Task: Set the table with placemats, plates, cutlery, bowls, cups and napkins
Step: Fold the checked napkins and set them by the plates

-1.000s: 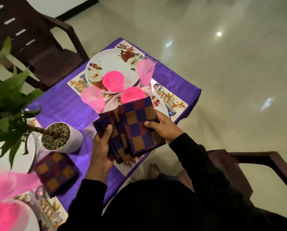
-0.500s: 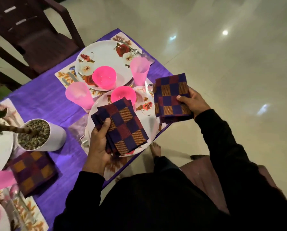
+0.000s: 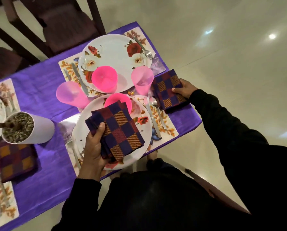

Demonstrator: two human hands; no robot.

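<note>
My left hand [image 3: 94, 147] grips a stack of checked purple napkins [image 3: 121, 130] over the near floral plate [image 3: 139, 124]. My right hand [image 3: 183, 90] holds one folded checked napkin [image 3: 168, 92] down on the purple tablecloth [image 3: 39, 100], right of a spoon [image 3: 157, 112] and knife [image 3: 153, 120] on the near placemat [image 3: 169, 129]. A pink bowl [image 3: 116, 100] sits on the near plate, partly hidden by the stack. The far plate [image 3: 116, 52] carries another pink bowl [image 3: 104, 78]. Pink cups [image 3: 142, 79] [image 3: 69, 95] stand between the settings.
A white pot of pebbles [image 3: 27, 127] with a plant stem stands at left. Another checked napkin [image 3: 16, 160] lies at the near left by a third placemat [image 3: 4, 202]. A dark wooden chair [image 3: 56, 22] is beyond the table. A fork [image 3: 142, 46] lies right of the far plate.
My right hand has carried one napkin from the air down onto the tablecloth at the right of the near setting. My left hand still holds the stack over the near plate.
</note>
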